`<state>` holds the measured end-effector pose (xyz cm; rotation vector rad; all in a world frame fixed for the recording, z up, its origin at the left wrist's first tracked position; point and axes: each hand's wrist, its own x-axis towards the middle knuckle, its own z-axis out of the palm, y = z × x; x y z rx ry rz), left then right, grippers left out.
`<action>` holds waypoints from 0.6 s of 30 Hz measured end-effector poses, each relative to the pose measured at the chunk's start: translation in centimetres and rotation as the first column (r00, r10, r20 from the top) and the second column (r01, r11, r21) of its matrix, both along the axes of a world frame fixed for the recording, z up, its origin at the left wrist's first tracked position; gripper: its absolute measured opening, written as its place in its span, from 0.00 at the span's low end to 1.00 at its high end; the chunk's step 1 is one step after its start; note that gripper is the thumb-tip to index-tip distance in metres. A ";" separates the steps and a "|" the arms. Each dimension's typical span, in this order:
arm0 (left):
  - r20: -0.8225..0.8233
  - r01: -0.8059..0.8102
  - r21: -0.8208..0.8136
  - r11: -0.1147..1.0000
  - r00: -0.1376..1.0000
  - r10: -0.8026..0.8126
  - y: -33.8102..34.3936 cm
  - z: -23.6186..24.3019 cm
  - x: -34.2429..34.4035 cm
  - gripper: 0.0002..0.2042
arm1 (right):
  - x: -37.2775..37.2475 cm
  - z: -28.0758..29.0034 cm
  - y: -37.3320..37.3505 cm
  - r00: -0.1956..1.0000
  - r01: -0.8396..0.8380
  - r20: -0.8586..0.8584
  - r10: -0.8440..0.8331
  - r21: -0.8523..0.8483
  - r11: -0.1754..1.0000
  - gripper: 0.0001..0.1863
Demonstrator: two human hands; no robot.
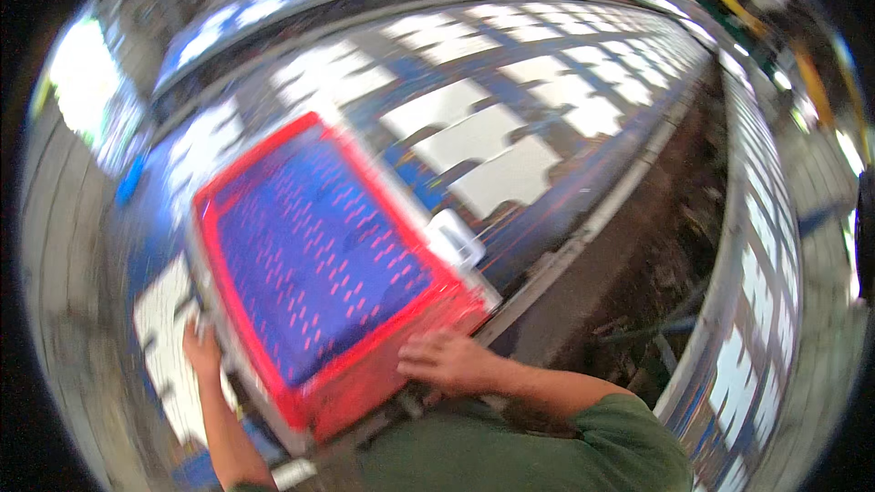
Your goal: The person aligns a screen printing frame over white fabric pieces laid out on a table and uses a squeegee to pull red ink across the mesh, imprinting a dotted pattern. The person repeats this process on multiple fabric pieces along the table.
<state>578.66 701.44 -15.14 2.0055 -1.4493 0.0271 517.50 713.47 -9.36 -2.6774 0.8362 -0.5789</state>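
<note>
Found a red-bordered screen-printing frame (319, 251) with blue mesh lying askew over the long table (567, 196), directly in front of the body; cannot tell whether resting or raised. Noted left hand (202, 348) at the frame's left metal edge, fingers curled inward; cannot confirm closure owing to blur. Noted right hand (448, 362) touching the near red side, fingers bent; cannot tell how far closed. Recorded white cut panels (506, 178) in rows along the table.

Red rect. frame border (369, 343): semi-glossy, plastic-like. Blue pink-dashed panel (310, 251): smooth, approx. matt. White flat notched pcs (506, 175): matt, cloth/paper unclear. Dk-green sleeve (629, 442): matt cloth.
</note>
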 end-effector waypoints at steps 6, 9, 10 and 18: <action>-0.079 0.027 -0.018 0.999 0.996 -0.028 0.2 1.5 -2.5 0.15 | 1.5 1.3 -0.4 0.992 -0.030 -0.123 0.010 -0.166 0.986 0.26; -0.154 -0.028 0.033 0.999 0.988 0.033 0.3 2.8 -4.1 0.15 | 2.5 2.8 -1.9 0.996 -0.025 -0.094 0.004 -0.229 0.973 0.22; -0.136 -0.040 0.034 0.999 0.990 0.044 0.4 3.2 -4.3 0.16 | 3.1 3.2 -2.2 1.000 -0.018 -0.027 0.011 -0.256 0.966 0.21; -0.186 -0.062 0.086 0.994 0.980 0.077 0.5 3.7 -5.0 0.20 | 9.0 5.4 -4.4 0.988 -0.077 -0.144 0.056 -0.147 0.986 0.21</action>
